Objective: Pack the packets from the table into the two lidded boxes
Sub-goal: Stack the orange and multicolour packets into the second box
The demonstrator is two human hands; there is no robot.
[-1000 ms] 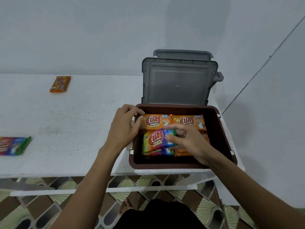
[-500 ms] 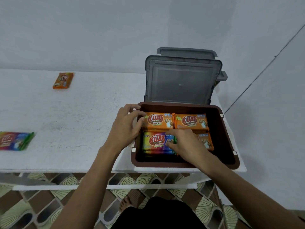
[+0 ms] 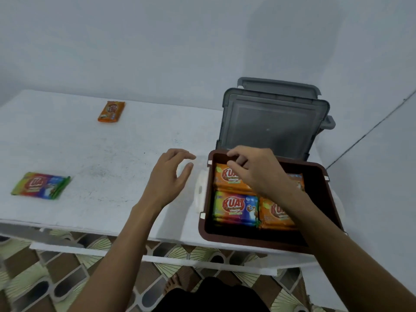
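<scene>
Hovered left hand (image 3: 171, 176), grip wide, beside box (image 3: 203, 224) | hung right hand (image 3: 255, 174) over box, grip loose, empty | risked closing lid (image 3: 270, 127) early, stranding orange packet (image 3: 111, 111), rainbow packet (image 3: 41, 185) left of box

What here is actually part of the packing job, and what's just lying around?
Part of the job:
brown box with its raised grey lid
second grey lid behind it
packets already inside
orange packet and rainbow packet, both on the table

Just there:
white table
patterned floor tiles
bare wall
</scene>
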